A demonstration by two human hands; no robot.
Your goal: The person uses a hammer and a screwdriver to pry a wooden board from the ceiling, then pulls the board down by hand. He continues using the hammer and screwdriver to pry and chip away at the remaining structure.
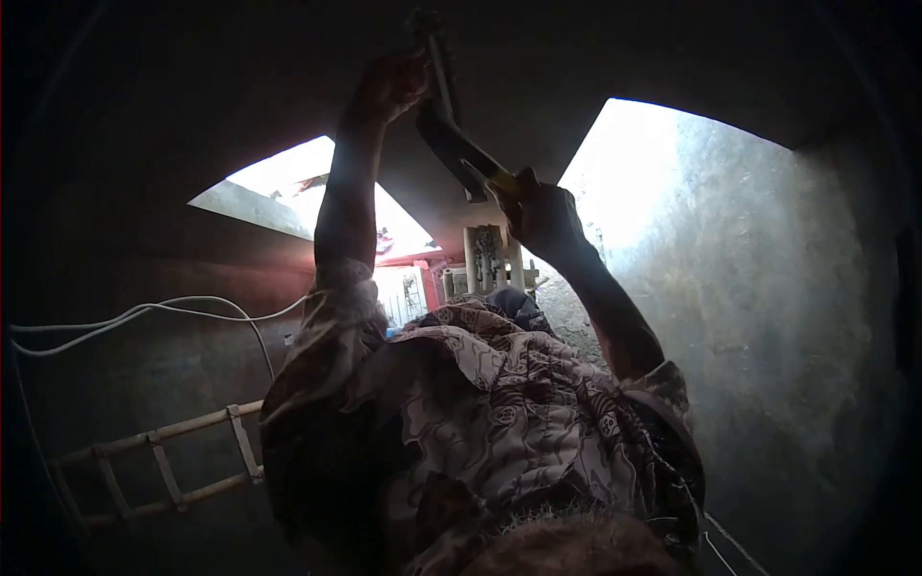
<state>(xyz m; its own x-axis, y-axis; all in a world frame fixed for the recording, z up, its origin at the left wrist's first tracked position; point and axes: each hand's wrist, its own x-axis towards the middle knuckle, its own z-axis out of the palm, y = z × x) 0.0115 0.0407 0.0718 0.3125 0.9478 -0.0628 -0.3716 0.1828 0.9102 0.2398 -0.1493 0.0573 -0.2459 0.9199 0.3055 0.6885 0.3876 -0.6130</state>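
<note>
Dark ceiling [538, 58] across twelve o'clock, with bright openings at ten and one. Patterned shirt [499, 403] at six. Ladder [163, 461] leaning at eight and white cable [144, 312] slung at nine, both off to the side. Arms raised to reach the ceiling. Right hand [545, 216] near centre, fingers wrapped tight round the yellow-handled tool [456, 144], its dark head angled towards eleven. Left hand [392, 86] at twelve beside a thin pale piece [442, 67], finger state too dim to tell.

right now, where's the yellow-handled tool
Head view, upper centre: the yellow-handled tool is gripped in the right hand, its dark end slanting up toward the left hand, which holds a thin rod.
</note>
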